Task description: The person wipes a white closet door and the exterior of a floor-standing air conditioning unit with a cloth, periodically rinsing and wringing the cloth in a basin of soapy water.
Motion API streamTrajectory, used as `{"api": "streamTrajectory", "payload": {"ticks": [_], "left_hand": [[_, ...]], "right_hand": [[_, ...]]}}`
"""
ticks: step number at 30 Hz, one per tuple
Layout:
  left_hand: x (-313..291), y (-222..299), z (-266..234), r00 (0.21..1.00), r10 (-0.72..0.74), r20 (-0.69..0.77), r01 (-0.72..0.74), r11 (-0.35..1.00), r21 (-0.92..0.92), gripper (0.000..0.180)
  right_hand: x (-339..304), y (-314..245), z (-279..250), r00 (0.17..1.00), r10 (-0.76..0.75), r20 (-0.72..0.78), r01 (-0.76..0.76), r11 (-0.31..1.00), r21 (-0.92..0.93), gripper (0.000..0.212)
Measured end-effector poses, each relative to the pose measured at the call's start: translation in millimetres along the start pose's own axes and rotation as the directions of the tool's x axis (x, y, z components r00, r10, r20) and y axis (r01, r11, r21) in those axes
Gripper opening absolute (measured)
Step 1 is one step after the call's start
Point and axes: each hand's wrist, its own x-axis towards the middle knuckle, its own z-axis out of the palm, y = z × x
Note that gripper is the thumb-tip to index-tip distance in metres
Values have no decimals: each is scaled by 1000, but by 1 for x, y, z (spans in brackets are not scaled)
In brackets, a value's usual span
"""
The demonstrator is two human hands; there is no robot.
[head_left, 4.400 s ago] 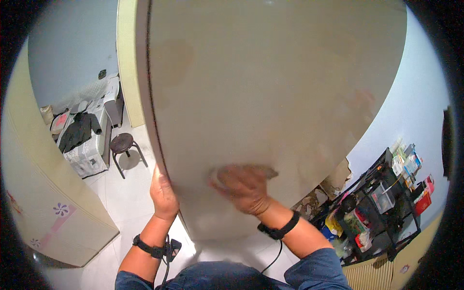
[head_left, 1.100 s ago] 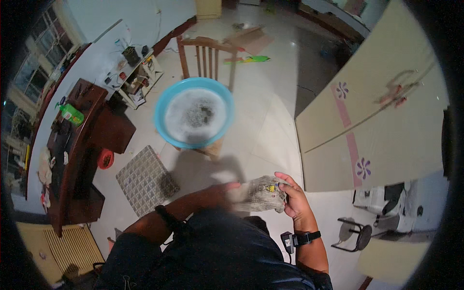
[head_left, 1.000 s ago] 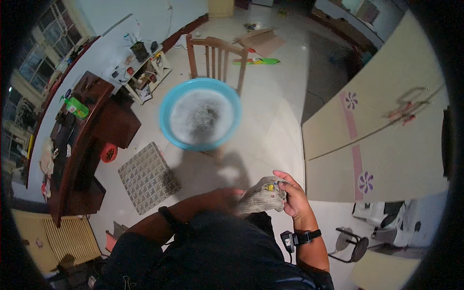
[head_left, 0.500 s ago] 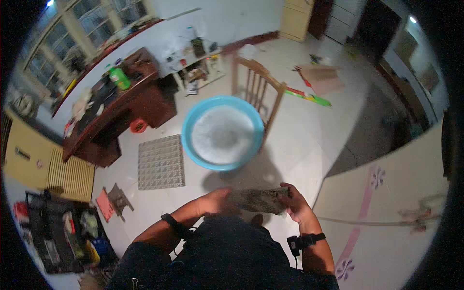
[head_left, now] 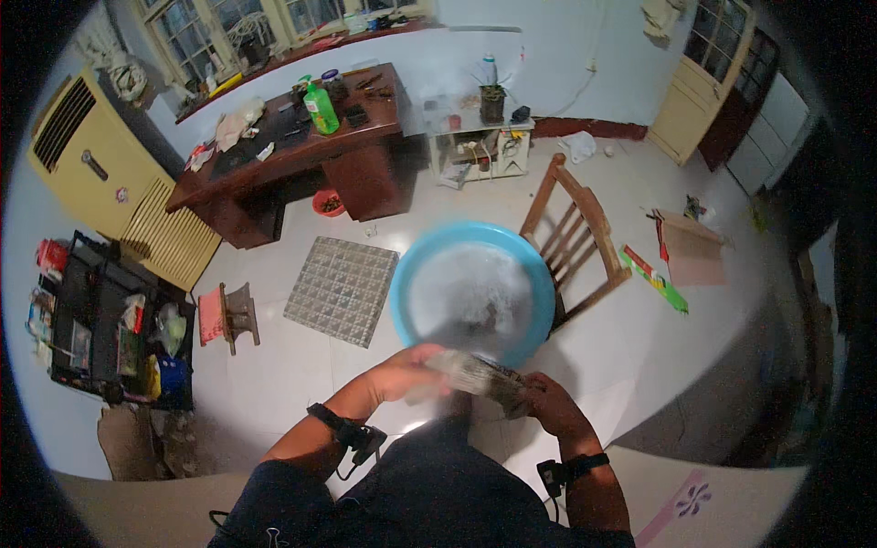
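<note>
- Left hand (head_left: 406, 373) and right hand (head_left: 551, 405) grip the cloth (head_left: 489, 379) by opposite ends; left fingertips blur.
- Cloth overlaps the basin's (head_left: 546, 297) near rim, partly hiding it.
- Floor (head_left: 607, 365) stretches rightward.

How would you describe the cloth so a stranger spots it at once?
Find the blue basin, right of the square mat. At its lower edge in the picture, the left hand and right hand hold the cloth. It is greyish and, unlike the flat mat, bunched and held up.
</note>
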Motion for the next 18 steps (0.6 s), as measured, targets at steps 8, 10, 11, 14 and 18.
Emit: {"api": "streamTrajectory", "payload": {"ticks": [8, 10, 11, 14, 18], "left_hand": [[65, -2, -15, 963, -7, -268, 23, 998, 56, 59], [82, -30, -40, 906, 83, -416, -30, 991, 133, 62], [91, -23, -34, 874, 26, -485, 30, 994, 107, 64], [124, -20, -37, 816, -25, -577, 139, 978, 155, 62], [159, -57, -57, 708, 142, -692, 239, 874, 423, 60]], "right_hand": [[116, -34, -32, 981, -60, -186, 102, 969, 226, 48], [128, -63, -10, 989, -16, -145, 48, 974, 220, 52], [136, -71, -12, 990, -4, -140, 36, 973, 226, 55], [187, -57, -36, 987, -73, -144, 71, 997, -19, 60], [246, -43, -54, 987, -125, -96, 84, 932, -352, 60]]}}
